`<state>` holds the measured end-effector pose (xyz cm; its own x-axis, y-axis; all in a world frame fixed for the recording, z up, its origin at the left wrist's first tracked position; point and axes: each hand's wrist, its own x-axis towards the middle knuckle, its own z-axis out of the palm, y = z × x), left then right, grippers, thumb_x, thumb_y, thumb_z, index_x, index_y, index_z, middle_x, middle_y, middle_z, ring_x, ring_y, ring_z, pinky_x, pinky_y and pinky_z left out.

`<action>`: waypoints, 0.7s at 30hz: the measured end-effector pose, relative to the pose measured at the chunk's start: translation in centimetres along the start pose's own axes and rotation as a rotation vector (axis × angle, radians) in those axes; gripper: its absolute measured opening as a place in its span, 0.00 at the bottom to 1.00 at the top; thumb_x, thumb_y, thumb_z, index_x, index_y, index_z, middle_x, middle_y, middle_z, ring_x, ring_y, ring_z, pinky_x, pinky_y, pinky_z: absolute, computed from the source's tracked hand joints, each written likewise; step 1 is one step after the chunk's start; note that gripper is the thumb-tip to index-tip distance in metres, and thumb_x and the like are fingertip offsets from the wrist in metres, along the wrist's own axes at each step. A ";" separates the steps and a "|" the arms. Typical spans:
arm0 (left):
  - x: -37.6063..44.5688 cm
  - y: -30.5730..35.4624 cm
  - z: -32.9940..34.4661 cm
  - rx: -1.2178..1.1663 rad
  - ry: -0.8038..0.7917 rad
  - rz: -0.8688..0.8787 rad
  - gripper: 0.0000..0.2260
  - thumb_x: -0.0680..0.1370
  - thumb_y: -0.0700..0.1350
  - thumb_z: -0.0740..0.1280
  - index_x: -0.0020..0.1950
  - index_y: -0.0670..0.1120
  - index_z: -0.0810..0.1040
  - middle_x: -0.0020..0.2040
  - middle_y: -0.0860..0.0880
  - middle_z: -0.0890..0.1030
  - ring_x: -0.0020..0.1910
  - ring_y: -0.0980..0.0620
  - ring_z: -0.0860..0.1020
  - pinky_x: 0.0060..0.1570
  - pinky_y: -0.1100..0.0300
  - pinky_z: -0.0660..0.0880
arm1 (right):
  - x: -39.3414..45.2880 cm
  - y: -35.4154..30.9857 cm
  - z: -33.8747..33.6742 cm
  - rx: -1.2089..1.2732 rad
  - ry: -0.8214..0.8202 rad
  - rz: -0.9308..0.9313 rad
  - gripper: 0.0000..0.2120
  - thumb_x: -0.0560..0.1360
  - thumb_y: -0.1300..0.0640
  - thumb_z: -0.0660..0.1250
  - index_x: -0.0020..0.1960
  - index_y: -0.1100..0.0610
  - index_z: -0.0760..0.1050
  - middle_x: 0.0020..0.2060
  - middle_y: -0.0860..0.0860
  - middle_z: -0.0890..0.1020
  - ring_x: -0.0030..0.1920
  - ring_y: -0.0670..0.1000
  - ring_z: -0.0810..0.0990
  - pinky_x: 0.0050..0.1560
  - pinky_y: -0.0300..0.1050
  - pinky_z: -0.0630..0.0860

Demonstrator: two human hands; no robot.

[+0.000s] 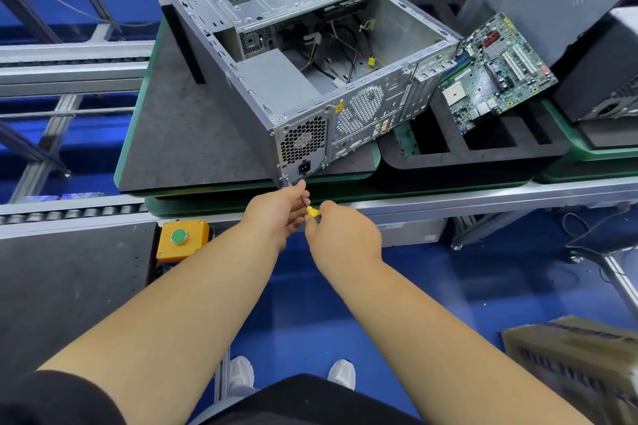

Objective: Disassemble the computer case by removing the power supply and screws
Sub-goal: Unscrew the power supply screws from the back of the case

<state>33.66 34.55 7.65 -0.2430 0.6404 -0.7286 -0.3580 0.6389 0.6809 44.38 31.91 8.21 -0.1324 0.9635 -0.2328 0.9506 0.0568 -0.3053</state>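
An open grey computer case (214, 55) lies on its side on a dark mat, its rear panel facing me. The grey power supply (276, 79) sits inside the near left corner, its fan grille and socket (303, 167) showing at the back. A screwdriver with a yellow handle (312, 211) points at a screw (285, 177) at the case's bottom rear corner. My right hand (340, 235) grips the handle. My left hand (281, 209) pinches the metal shaft near the tip.
A green motherboard (493, 69) leans in a black foam tray (476, 159) to the right. Another dark case (600, 72) stands at far right. An orange box with a green button (179, 238) sits below the conveyor rail. A cardboard box (580, 359) is at lower right.
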 end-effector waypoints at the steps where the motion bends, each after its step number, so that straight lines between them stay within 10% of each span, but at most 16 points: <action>1: 0.0 0.0 0.0 0.005 0.028 -0.006 0.09 0.77 0.48 0.71 0.46 0.42 0.81 0.38 0.48 0.81 0.36 0.53 0.78 0.40 0.62 0.76 | 0.0 0.0 0.2 -0.020 0.015 -0.008 0.13 0.83 0.46 0.55 0.52 0.53 0.71 0.41 0.50 0.76 0.40 0.55 0.74 0.40 0.49 0.75; 5: 0.6 0.0 -0.2 0.057 0.071 0.022 0.09 0.75 0.46 0.73 0.40 0.41 0.79 0.32 0.48 0.79 0.30 0.54 0.74 0.39 0.63 0.75 | 0.2 0.7 0.6 0.162 0.006 0.004 0.15 0.81 0.43 0.58 0.45 0.54 0.70 0.37 0.48 0.77 0.38 0.53 0.75 0.34 0.46 0.69; 13: 1.3 0.0 -0.4 0.103 0.110 0.042 0.09 0.75 0.47 0.73 0.38 0.43 0.82 0.29 0.50 0.80 0.31 0.55 0.75 0.42 0.60 0.76 | 1.0 1.4 0.0 1.385 -0.556 0.518 0.20 0.81 0.46 0.60 0.42 0.59 0.79 0.27 0.52 0.79 0.22 0.47 0.67 0.24 0.37 0.64; 21: 0.8 0.3 0.0 0.071 0.083 0.056 0.07 0.78 0.43 0.69 0.41 0.43 0.81 0.36 0.47 0.81 0.33 0.55 0.76 0.41 0.63 0.75 | 1.1 1.3 0.3 1.322 -0.489 0.524 0.16 0.80 0.48 0.64 0.46 0.59 0.80 0.27 0.50 0.80 0.23 0.47 0.68 0.25 0.37 0.67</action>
<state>33.38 35.27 7.22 -0.3359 0.6399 -0.6911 -0.2775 0.6340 0.7219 45.42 32.94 7.29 -0.1989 0.6040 -0.7717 0.0220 -0.7845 -0.6197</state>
